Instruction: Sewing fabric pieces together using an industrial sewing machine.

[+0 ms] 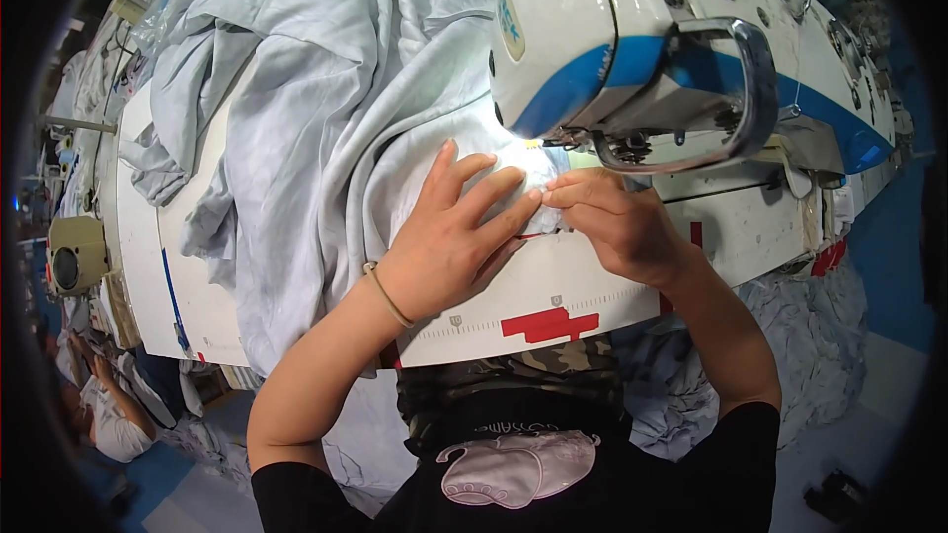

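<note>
Pale grey-white cloth [405, 153] lies in loose folds over the sewing table, and one part of it runs under the lit needle area of a white and blue sewing machine [563, 49]. My left hand [449, 237] rests on this cloth with its fingers spread, just left of the needle area. Its index fingertip meets the fingertips of my right hand [617, 227]. That hand is closed in a pinch on the cloth's edge, close in front of the machine head. The needle and presser foot are hidden by glare and the machine head.
A metal loop guard [760, 89] sticks out from the machine head. Red tape [548, 324] and a printed scale mark the front edge of the white tabletop [474, 331]. Heaped pale cloth [805, 355] lies below right. Another person [114, 415] sits at the far left.
</note>
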A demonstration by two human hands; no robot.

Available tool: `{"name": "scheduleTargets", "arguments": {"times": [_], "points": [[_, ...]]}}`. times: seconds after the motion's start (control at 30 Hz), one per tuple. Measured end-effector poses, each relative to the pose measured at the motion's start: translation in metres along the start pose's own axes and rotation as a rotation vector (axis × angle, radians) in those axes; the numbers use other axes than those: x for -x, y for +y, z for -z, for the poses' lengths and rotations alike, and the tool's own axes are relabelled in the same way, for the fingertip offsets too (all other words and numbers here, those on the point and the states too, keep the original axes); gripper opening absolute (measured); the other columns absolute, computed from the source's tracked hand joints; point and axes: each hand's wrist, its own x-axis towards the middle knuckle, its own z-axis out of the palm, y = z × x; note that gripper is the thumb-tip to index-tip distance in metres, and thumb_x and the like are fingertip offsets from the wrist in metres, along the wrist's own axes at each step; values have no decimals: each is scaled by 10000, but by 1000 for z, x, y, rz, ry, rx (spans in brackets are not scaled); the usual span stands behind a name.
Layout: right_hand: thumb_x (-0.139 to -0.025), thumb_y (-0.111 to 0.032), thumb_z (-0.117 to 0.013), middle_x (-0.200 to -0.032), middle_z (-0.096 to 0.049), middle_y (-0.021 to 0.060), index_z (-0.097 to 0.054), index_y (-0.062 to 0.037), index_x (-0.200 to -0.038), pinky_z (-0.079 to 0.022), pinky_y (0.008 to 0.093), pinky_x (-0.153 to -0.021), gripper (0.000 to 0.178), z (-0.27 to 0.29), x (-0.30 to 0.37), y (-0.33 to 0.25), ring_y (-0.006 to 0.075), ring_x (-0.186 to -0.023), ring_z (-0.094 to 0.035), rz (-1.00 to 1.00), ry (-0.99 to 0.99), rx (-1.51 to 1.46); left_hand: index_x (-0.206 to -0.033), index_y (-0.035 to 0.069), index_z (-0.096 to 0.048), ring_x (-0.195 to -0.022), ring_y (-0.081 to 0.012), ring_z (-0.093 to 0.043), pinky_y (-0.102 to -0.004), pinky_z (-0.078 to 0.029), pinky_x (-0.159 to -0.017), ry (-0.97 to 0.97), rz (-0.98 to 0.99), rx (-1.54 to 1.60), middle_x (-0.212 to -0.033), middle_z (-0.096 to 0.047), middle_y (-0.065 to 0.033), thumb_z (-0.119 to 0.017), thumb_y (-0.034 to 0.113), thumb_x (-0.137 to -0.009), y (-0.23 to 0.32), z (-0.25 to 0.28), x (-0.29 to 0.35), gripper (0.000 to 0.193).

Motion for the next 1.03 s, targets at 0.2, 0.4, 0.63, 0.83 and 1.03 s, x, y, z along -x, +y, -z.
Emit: {"name": "scheduleTargets", "arguments": {"times": [0.2,0.4,0.63,0.83,1.03], "points": [[-810,102,-650,-1167,-759,111,-747,15,-932,-553,434,-1019,178,2,-2,16,303,-1111,-695,-41,-103,-7,-1311,92,-693,-1299,-364,-509,-679,-342,-1186,18,-71,49,-1311,-583,-100,-798,191,-845,-12,5,-9,487],[-843,90,-683,-1196,-762,90,-736,-18,-969,-536,431,-1022,174,-3,6,23,286,-1126,-697,34,25,-47,-1217,89,-742,-1230,-327,-564,-679,-349,-1193,62,-101,80,-1238,-617,-71,-819,175,-803,-16,7,-10,430],[-888,86,-709,-1229,-761,97,-703,-70,-1104,-586,410,-949,266,-15,9,30,266,-1122,-728,-23,80,-87,-1207,108,-755,-1199,-289,-581,-660,-316,-1224,65,-73,46,-1187,-633,-26,-791,194,-827,-14,10,-14,391],[-899,21,-760,-1197,-773,81,-720,-152,-1141,-596,407,-950,300,-9,13,33,252,-1085,-749,-11,81,122,-1210,122,-760,-1194,-284,-581,-644,-317,-1231,118,-31,17,-1184,-653,-17,-777,212,-855,-13,7,-17,367],[-962,-152,-767,-1411,-665,43,-733,-234,-1230,-539,424,-1058,282,-22,32,47,217,-1229,-679,9,118,482,-1220,140,-769,-1202,-297,-578,-645,-318,-1232,100,22,-49,-1248,-674,-29,-771,201,-873,-14,5,-18,353]]}}
